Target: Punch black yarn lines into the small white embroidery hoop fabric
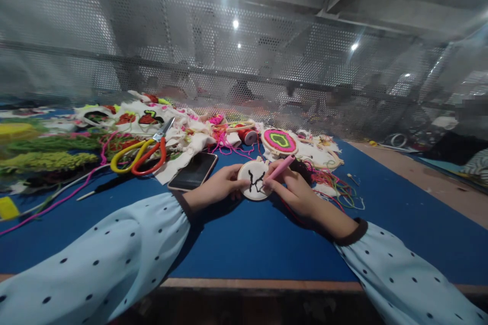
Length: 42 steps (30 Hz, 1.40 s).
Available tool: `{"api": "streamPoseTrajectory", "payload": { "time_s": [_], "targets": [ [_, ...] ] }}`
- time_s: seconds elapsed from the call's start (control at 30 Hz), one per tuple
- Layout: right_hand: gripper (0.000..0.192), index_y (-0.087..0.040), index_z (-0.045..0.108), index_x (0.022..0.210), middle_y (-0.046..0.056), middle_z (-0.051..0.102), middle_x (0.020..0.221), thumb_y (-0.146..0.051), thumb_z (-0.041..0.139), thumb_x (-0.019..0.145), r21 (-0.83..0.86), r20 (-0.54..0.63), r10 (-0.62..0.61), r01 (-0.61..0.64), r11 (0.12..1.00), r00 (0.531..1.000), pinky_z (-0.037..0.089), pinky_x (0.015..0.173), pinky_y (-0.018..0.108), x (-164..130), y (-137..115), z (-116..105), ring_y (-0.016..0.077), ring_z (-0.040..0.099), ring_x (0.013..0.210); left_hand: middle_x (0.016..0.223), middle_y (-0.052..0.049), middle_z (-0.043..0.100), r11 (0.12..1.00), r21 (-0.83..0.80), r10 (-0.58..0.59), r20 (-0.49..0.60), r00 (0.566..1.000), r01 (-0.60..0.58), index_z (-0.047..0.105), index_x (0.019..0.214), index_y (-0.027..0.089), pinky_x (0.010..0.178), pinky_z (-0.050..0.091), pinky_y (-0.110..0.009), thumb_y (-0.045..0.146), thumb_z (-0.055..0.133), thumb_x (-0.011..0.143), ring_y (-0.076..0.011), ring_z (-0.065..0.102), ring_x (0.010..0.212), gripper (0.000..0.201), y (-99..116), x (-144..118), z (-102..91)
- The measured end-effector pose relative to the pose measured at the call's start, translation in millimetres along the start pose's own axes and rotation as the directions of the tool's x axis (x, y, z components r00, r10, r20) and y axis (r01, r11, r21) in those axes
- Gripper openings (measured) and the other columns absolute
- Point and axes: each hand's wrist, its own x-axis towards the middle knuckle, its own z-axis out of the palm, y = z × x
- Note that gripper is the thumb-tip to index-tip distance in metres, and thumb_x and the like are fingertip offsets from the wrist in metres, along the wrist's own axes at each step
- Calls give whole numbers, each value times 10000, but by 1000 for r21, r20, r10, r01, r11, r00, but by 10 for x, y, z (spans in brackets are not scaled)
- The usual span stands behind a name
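Observation:
Between my two hands is a small round embroidery hoop (249,192) with white cloth and black lines across it. My left hand (221,184) grips the hoop's left edge, thumb on the front. A pink pen-like tool (284,164) is pinched in my right hand (294,190), its lower tip at the cloth; whether it is a pen or a punch needle I cannot tell. The right hand's fingers lie close to the hoop's right edge. Just left of the hoop, a dark-screened phone (193,171) lies on the table.
Scissors (147,155) with yellow and orange handles lie left of the phone. Behind are heaped cloth scraps (190,129), a larger hoop (280,141) with pink and green yarn, and a thread spool (249,136). Loose threads (339,188) lie right. A blue mat (236,249) covers the table.

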Motion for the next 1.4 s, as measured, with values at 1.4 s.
{"api": "streamPoseTrajectory", "payload": {
  "time_s": [1.4],
  "targets": [
    [180,-166,563,877,78,626,854,-325,479,861,-240,87,-192,207,948,978,426,733,288,45,-27,11,170,567,772,779,-55,601,955,-297,65,134,989,-22,459,1225,147,526,409,-222,258,600,774,-73,510,535,485,39,-42,-35]
  ]
}}
